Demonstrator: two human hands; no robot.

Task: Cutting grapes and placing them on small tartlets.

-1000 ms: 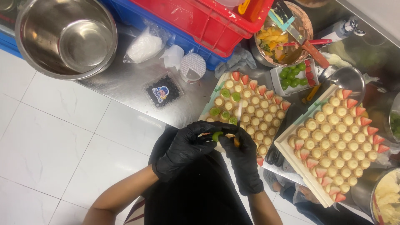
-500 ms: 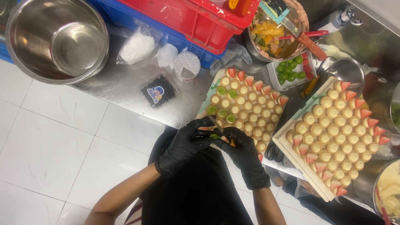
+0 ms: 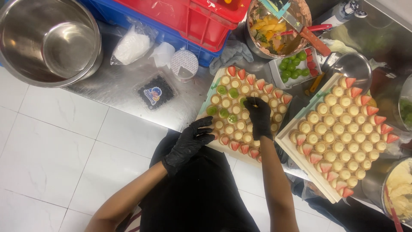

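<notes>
A gloved left hand [image 3: 189, 144] rests open-fingered at the near edge of a tray of small tarts [image 3: 240, 116], while the right hand [image 3: 259, 120] pinches a thin tool over its middle, apparently adding green grape halves; the next placement needs a steady lowering. Beyond the tray sits a tub of green grapes [image 3: 294, 68].

Bright, even overhead light fills the view, with soft glare on the brushed steel counter [image 3: 116, 86] and inside the large round steel bowl [image 3: 47, 38] at its left edge (shadows are faint). Focus stays fairly sharp; corners soften slightly.
</notes>
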